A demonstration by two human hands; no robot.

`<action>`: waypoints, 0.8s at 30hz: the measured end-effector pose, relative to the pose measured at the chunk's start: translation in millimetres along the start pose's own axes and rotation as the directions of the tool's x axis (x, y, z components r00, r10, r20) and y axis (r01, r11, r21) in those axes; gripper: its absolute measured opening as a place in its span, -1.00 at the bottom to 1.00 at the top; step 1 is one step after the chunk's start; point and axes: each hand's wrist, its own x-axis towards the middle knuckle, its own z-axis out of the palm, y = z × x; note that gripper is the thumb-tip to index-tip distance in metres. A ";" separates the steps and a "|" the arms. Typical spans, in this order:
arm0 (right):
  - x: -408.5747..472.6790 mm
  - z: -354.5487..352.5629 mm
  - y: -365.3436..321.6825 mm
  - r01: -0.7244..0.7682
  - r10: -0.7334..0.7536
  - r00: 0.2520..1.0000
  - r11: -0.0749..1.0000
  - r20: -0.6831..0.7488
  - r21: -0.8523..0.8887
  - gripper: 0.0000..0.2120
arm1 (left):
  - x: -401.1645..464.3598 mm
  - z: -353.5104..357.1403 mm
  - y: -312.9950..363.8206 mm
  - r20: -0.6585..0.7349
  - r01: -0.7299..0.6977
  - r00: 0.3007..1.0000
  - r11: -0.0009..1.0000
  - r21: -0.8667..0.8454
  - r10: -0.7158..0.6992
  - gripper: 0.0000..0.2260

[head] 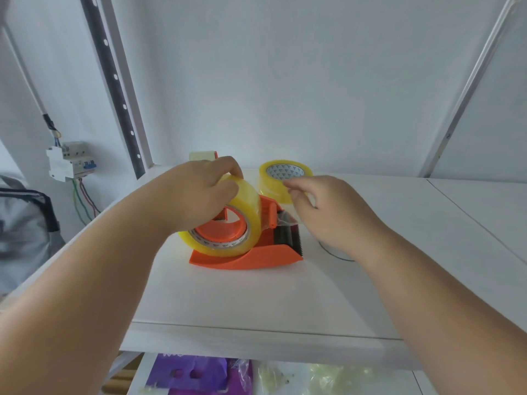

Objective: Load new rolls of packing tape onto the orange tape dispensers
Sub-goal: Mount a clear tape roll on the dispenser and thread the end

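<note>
An orange tape dispenser [256, 256] lies on its side on the white shelf [256, 295], its toothed cutter pointing right. A yellowish clear tape roll [245, 206] sits on its orange hub. My left hand [196, 192] grips this roll from above, fingers curled over its top edge. My right hand [322, 206] hovers just right of the cutter with fingers loosely curled, and a crumpled bit of clear tape lies at the cutter beside it. A second tape roll [282, 178] stands behind, partly hidden by my right hand.
Another dispenser end [204, 155] peeks out behind my left hand. A breaker box with wires [71, 162] hangs at the left wall. Metal shelf posts [119, 89] rise on both sides. Purple bags [199, 374] lie on the shelf below.
</note>
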 end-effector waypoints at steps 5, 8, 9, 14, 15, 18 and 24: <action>-1.2 15.2 -4.8 0.079 -0.081 0.997 0.948 0.008 -0.307 -0.63 | 1.0 10.5 6.6 -0.072 -0.014 0.997 0.988 0.156 0.025 -0.62; -0.8 17.7 -2.8 0.095 -0.087 0.995 0.958 0.043 -0.271 -0.65 | 1.2 12.1 5.1 -0.077 0.006 0.997 0.977 0.215 0.011 -0.47; 0.0 18.6 -1.0 0.106 -0.095 0.994 0.962 0.057 -0.252 -0.68 | 1.1 11.6 3.9 -0.075 0.006 0.997 0.978 0.209 0.009 -0.45; 4.7 22.4 5.9 0.058 -0.051 0.993 0.996 0.102 -0.062 -0.72 | 2.7 9.5 -1.3 -0.054 0.014 0.998 0.995 0.100 -0.008 -0.55; 4.2 21.6 7.7 0.048 -0.043 0.994 0.998 0.104 -0.048 -0.72 | 2.9 9.2 -3.4 -0.055 0.018 0.998 0.998 0.064 -0.015 -0.59; -0.2 13.8 14.9 0.008 -0.005 0.995 0.999 0.096 -0.040 -0.71 | 2.0 7.3 -9.9 -0.100 0.029 0.994 0.999 -0.039 -0.033 -0.69; -6.9 7.0 34.6 -0.032 0.036 0.997 0.998 0.066 -0.057 -0.77 | 4.3 5.8 -21.8 -0.078 0.043 0.995 0.988 -0.148 -0.055 -0.65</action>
